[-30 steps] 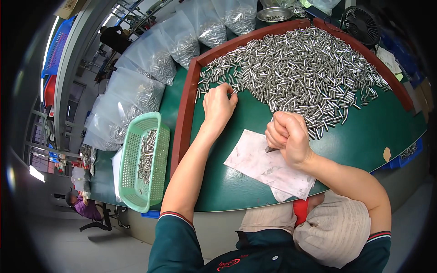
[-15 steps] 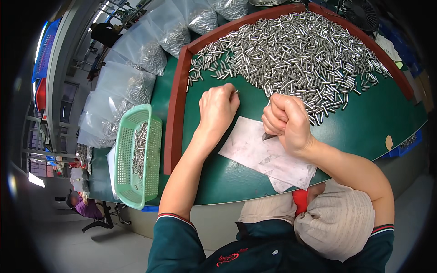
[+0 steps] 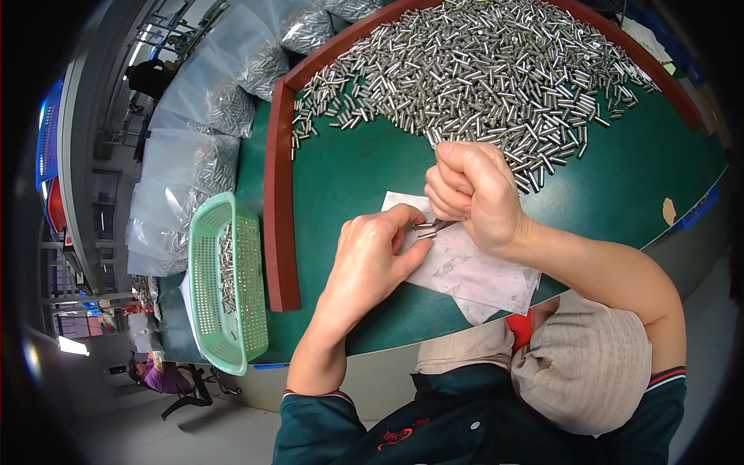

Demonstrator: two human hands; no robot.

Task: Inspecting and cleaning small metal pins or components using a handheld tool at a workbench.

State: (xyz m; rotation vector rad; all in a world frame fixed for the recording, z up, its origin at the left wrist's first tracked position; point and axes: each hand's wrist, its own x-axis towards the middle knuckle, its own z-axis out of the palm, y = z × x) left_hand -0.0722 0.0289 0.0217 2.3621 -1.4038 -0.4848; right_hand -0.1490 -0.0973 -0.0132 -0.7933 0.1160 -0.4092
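My left hand [image 3: 373, 254] is over the left part of a stained white sheet of paper [image 3: 484, 267]. Its thumb and forefinger curve around short shiny metal pins [image 3: 425, 226]. My right hand [image 3: 477, 195] is closed in a fist just right of them, gripping a slim tool with a dark tip [image 3: 442, 225]. The tip points at the pins by my left fingertips; most of the tool is hidden in my fist. Beyond my hands spreads a large heap of loose metal pins [image 3: 480, 70] on the green tabletop [image 3: 349, 167].
A dark red wooden rail [image 3: 280, 201] borders the heap at left and back. Left of it stands a light green perforated basket [image 3: 252, 287] with pins inside. Clear plastic bags of pins [image 3: 260, 70] line the far left. A person in purple [image 3: 167, 377] sits in the background.
My left hand has come nearer and rightward from the open tabletop to the paper, beside the tool's tip. My right fist keeps hold of the tool. The view has shifted slightly.
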